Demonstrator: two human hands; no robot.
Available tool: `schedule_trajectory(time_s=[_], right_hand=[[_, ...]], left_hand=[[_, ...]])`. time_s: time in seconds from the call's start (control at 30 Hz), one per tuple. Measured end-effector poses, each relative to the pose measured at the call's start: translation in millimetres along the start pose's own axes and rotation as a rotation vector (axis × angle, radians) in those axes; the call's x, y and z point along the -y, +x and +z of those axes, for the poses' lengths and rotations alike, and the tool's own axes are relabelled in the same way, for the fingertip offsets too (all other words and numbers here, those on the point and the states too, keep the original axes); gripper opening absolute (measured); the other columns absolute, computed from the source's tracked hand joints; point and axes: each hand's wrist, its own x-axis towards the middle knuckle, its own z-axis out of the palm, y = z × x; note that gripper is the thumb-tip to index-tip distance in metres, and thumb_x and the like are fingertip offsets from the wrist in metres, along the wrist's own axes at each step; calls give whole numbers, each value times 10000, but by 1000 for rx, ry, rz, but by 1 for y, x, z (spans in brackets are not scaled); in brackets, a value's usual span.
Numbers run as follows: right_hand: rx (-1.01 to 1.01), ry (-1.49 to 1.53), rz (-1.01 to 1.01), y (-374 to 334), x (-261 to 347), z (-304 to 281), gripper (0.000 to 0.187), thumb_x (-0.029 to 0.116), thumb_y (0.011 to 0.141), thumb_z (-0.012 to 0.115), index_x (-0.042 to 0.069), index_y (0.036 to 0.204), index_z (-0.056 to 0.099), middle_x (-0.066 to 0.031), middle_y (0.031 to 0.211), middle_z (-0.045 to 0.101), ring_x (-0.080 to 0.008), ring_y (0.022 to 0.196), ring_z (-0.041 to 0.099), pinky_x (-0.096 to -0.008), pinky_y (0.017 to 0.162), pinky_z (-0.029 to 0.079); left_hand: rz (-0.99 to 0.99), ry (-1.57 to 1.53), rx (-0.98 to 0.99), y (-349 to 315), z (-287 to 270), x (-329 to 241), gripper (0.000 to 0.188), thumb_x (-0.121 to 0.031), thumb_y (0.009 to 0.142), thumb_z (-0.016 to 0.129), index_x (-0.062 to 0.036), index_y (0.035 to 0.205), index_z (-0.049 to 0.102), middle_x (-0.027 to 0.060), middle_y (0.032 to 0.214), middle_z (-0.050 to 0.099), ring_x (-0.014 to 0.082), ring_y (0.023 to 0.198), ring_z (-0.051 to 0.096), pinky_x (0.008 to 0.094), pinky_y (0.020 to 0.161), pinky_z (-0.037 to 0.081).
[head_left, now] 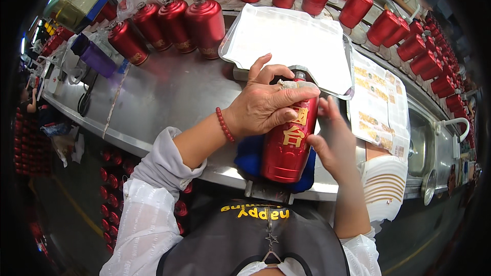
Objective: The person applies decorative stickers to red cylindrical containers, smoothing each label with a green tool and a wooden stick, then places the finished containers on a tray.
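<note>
A red bottle [287, 156] with gold raised characters rests on a dark blue cloth [247, 154] at the bench's near edge, its neck pointing away from me. My left hand [266, 99], with a red bead bracelet at the wrist, lies across the bottle's upper part. Its thumb and fingers press on the front near the shoulder, and a small piece of pale cloth or wrap [289, 85] shows by the fingers. My right hand [335, 140], slightly blurred, is beside the bottle's right side with thumb and fingers apart. Whether its fingertips touch the bottle I cannot tell.
Beyond the bottle lies a tray with white sheets [286, 36]. Printed label sheets [377, 99] are to the right, near a sink [420, 135]. Several red bottles [205, 25] and a purple bottle [94, 55] stand at the left; more red bottles line the conveyor [327, 13] behind.
</note>
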Motion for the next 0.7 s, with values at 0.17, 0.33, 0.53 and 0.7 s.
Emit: schedule_trajectory(time_s=[0.17,0.33,0.53,0.7], right_hand=[[-232,83,50,15,19,-16,342,10,892,654,-28,1225,589,-156,992,718,-202,798,700,-305,741,567],[-158,-40,6,43,36,-20,184,85,886,676,-4,1037,618,-118,802,680,-176,700,667,-288,664,534],[-69,80,15,50,31,-4,161,101,895,661,-14,1001,625,-115,774,669,-159,696,639,-296,664,523],[-289,45,118,51,9,1,187,161,944,657,-9,1019,631,-127,799,664,-202,711,648,-319,664,531]], left_hand=[[-95,-110,-20,1,0,-1,570,-559,1032,406,-158,1375,623,13,1228,683,242,1191,511,522,1197,113],[-49,114,-67,-34,-3,-26,516,-517,1019,486,-161,1364,629,9,1226,683,264,1238,476,530,1184,162],[-37,165,-56,-54,0,-42,496,-503,1023,483,-171,1353,648,-10,1195,709,229,1239,478,511,1196,158],[-149,110,-132,-59,6,-44,533,-490,1033,470,-100,1358,633,40,1267,685,245,1216,511,481,1187,191]])
